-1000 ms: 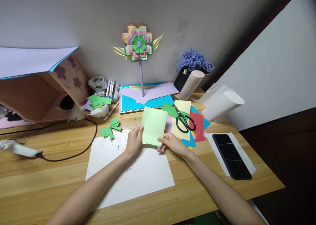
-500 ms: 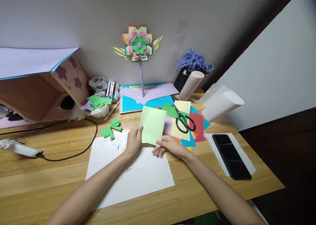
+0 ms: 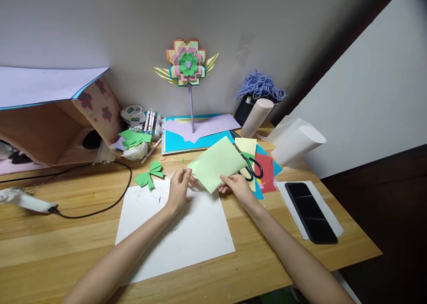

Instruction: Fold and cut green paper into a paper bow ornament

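A light green sheet of paper is held tilted above the table, its long sides slanting up to the right. My right hand grips its lower right edge, thumb on top and fingers beneath. At the paper's left corner is my left hand, thumb and fingers closed around the edge there. Black-handled scissors lie on coloured paper pieces just behind the sheet, which partly covers them. Left of my hands rests a folded green paper piece. A white sheet marked with small coloured specks lies below my hands.
A paper flower on a purple stem stands at the back over blue and purple paper. To the right are a phone, a white roll and a capped cylinder. A box and a black cable are left.
The light green paper has turned clockwise from nearly upright to slanted, now covering part of the scissors. My right hand has shifted slightly right and up; my left hand stays near the paper's left side.
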Available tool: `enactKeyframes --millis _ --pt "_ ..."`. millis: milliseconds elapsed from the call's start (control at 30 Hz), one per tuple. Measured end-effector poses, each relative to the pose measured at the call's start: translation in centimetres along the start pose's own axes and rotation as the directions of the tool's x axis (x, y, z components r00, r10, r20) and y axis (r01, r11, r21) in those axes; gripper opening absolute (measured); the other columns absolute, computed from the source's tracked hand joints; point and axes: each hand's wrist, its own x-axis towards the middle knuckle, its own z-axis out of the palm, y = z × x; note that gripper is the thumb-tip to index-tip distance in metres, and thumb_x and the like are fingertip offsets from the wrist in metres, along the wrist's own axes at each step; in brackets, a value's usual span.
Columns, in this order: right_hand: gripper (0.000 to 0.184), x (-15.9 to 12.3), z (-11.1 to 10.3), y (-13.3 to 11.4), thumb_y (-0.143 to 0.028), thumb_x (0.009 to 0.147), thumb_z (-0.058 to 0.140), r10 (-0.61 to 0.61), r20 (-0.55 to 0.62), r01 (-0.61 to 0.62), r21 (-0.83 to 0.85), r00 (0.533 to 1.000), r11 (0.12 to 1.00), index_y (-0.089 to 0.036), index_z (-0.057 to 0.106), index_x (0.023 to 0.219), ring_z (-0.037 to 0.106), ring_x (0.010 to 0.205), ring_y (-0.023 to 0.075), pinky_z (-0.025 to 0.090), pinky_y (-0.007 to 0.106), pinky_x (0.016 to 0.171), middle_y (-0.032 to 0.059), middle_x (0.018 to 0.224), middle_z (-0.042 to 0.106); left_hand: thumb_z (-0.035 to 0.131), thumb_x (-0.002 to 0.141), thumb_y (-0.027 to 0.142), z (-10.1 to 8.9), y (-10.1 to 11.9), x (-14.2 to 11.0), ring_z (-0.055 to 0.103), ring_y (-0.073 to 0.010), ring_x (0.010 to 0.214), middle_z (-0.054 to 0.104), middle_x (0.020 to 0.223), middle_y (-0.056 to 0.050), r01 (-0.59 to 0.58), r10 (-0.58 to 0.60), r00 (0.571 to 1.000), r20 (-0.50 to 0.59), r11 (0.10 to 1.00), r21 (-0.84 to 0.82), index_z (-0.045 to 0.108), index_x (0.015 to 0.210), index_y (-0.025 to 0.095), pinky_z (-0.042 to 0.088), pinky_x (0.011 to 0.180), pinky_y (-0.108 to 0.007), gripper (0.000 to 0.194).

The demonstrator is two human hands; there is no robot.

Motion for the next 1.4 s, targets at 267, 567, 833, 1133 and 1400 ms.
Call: enactKeyframes --millis 267,567,833,1133,1400 --pt "0.052 -1.3 3.4 0.5 -0.061 0.069 0.058 -0.082 0.013 0.081 0.083 0.997 0.993 -0.014 0.060 0.048 0.047 0.041 0.0096 0.038 0.024 0.045 0.0050 0.049 0.060 0.050 0.079 0.046 1.9 0.9 -2.5 0.049 -0.0118 0.046 0.054 0.047 0.000 0.089 -0.124 0.959 0.255 0.985 0.144 0.053 0.053 0.015 0.038 0.053 -0.024 0.040" --pt "0.047 0.9 -1.7 -0.1 -0.059 0.069 0.059 -0.132 -0.160 0.135 0.008 0.978 0.991 -0.016 0.057 0.051 0.045 0.040 0.0090 0.037 0.022 0.040 0.0044 0.051 0.060 0.051 0.077 0.049 1.2 -0.2 -1.4 0.043 -0.0107 0.042 0.050 0.044 0.002 0.152 -0.177 0.955 0.239 0.981 0.121 0.051 0.057 0.016 0.036 0.051 -0.024 0.039" --pt "0.037 -0.2 0.2 -0.4 -0.043 0.062 0.073 -0.065 0.077 0.061 0.055 0.995 0.997 -0.014 0.064 0.083 0.061 0.068 0.0155 0.048 0.027 0.064 0.0068 0.079 0.069 0.050 0.078 0.051 1.3 -0.1 -1.3 0.041 -0.0098 0.044 0.047 0.045 0.002 0.135 -0.151 0.954 0.259 0.988 0.081 0.051 0.058 0.016 0.035 0.052 -0.024 0.040" --pt "0.030 -1.0 2.3 0.5 -0.039 0.069 0.065 -0.096 0.194 0.106 -0.040 0.976 0.994 -0.011 0.068 0.079 0.063 0.072 0.0188 0.048 0.028 0.064 0.0084 0.074 0.069 0.048 0.078 0.052 1.3 0.5 -1.5 0.040 -0.0108 0.045 0.045 0.046 0.002 0.062 -0.111 0.936 0.333 0.986 0.154 0.053 0.060 0.015 0.035 0.053 -0.025 0.042" --pt "0.023 0.0 -0.2 0.3 -0.034 0.066 0.066 -0.060 0.040 0.064 -0.112 0.997 0.992 -0.011 0.067 0.070 0.058 0.055 0.0132 0.044 0.023 0.051 0.0080 0.068 0.068 0.050 0.078 0.048 1.1 0.4 -1.4 0.038 -0.0098 0.043 0.043 0.042 0.003 0.089 -0.142 0.943 0.300 0.979 0.183 0.049 0.052 0.017 0.031 0.049 -0.024 0.041"
